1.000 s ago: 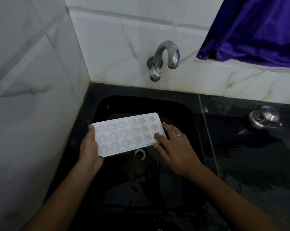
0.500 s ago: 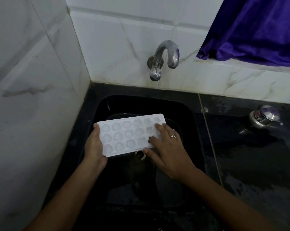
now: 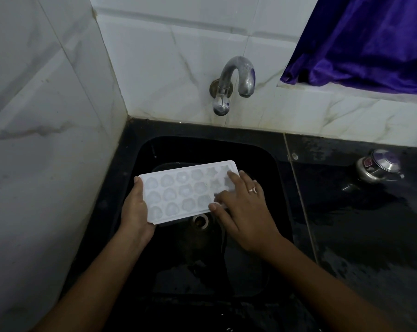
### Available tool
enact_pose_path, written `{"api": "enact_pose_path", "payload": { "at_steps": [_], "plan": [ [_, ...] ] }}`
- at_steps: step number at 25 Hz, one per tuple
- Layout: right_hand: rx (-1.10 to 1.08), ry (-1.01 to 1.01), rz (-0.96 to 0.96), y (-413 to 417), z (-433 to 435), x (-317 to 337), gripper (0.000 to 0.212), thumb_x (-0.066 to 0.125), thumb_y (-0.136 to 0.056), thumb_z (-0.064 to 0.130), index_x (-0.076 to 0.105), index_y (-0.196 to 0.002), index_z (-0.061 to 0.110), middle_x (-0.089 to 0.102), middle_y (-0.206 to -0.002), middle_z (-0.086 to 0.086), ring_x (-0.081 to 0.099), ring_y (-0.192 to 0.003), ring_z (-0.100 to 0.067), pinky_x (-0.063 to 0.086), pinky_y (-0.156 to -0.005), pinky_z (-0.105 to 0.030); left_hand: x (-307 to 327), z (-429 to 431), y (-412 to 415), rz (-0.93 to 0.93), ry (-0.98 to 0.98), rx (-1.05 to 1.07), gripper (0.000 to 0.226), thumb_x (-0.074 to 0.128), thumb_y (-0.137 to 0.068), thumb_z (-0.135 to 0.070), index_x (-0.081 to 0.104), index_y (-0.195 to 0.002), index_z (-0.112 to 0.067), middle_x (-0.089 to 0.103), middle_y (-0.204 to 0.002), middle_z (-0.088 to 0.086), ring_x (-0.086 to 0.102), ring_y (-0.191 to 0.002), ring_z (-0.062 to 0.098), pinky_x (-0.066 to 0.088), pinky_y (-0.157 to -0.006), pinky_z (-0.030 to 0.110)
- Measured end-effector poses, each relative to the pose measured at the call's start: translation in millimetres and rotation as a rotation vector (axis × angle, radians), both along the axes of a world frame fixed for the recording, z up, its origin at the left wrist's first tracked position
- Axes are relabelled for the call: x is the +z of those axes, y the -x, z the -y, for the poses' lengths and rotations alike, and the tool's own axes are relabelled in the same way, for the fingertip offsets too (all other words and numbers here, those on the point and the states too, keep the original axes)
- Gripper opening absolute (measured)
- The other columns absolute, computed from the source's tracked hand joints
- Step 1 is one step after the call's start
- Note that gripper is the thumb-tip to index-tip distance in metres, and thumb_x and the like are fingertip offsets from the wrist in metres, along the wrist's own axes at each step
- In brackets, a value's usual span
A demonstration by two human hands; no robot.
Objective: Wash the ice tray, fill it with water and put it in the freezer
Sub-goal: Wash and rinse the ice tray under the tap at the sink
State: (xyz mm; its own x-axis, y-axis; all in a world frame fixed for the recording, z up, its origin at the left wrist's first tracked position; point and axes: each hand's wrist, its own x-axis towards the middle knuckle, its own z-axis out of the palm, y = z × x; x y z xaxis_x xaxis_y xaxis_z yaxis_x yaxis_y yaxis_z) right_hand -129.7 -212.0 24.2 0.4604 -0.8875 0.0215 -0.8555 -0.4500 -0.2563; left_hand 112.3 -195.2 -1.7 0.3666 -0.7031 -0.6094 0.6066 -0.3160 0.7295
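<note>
A white ice tray (image 3: 178,191) with shaped moulds is held tilted over the black sink (image 3: 262,168), below the tap. My left hand (image 3: 136,212) grips the tray's left end from underneath, thumb on the edge. My right hand (image 3: 242,207), wearing a ring, lies with spread fingers on the tray's right end, fingertips on the star-shaped moulds. The metal tap (image 3: 231,85) sticks out of the tiled wall above; no water runs from it.
The drain (image 3: 201,221) shows just under the tray. A wet black counter (image 3: 370,224) lies right of the sink, with a steel pressure-cooker lid (image 3: 377,167) on it. White tiled walls close the left and back. A purple curtain (image 3: 370,39) hangs at upper right.
The tray has shifted slightly right and up toward the tap. My right hand's fingers have slid further onto the tray's right end, over the star moulds.
</note>
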Motion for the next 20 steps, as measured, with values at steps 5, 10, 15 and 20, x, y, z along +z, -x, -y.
{"api": "enact_pose_path", "payload": {
  "at_steps": [5, 10, 15, 20],
  "plan": [
    [0.067, 0.020, -0.039, 6.0, 0.6, -3.6, 0.059, 0.022, -0.103, 0.068, 0.058, -0.137, 0.035, 0.026, -0.167, -0.011, 0.013, -0.158, -0.034, 0.015, -0.124, -0.062, 3.6, 0.3, -2.3, 0.000, 0.009, 0.011, 0.057, 0.039, -0.107, -0.061, 0.072, -0.121, -0.017, 0.082, -0.108, 0.006, 0.081, -0.091, 0.025, 0.060, -0.072, 0.041],
    [0.077, 0.004, -0.065, 0.4, -2.1, -5.7, 0.067, 0.019, -0.103, 0.068, 0.058, -0.136, 0.025, 0.024, -0.168, -0.013, 0.011, -0.158, -0.034, 0.016, -0.124, -0.062, 3.1, 1.5, 0.7, 0.017, 0.008, -0.016, 0.058, 0.040, -0.107, -0.062, 0.072, -0.125, -0.017, 0.081, -0.111, 0.007, 0.079, -0.098, 0.028, 0.060, -0.073, 0.041],
    [-0.002, -0.020, 0.030, 2.7, 3.8, 0.7, 0.059, 0.021, -0.104, 0.065, 0.062, -0.129, 0.031, 0.027, -0.167, -0.012, 0.013, -0.158, -0.033, 0.017, -0.124, -0.060, 2.9, 3.1, -0.2, 0.009, 0.007, -0.007, 0.060, 0.039, -0.106, -0.063, 0.071, -0.128, -0.017, 0.081, -0.114, 0.007, 0.080, -0.097, 0.027, 0.061, -0.072, 0.040],
    [0.068, 0.013, -0.047, 12.4, -1.0, -5.1, 0.055, 0.021, -0.105, 0.065, 0.056, -0.137, 0.037, 0.022, -0.169, -0.010, 0.008, -0.159, -0.032, 0.014, -0.125, -0.061, 5.0, 1.8, 1.5, 0.014, 0.002, -0.003, 0.055, 0.040, -0.107, -0.061, 0.073, -0.118, -0.018, 0.083, -0.100, 0.004, 0.081, -0.085, 0.023, 0.060, -0.068, 0.038]
  ]
}}
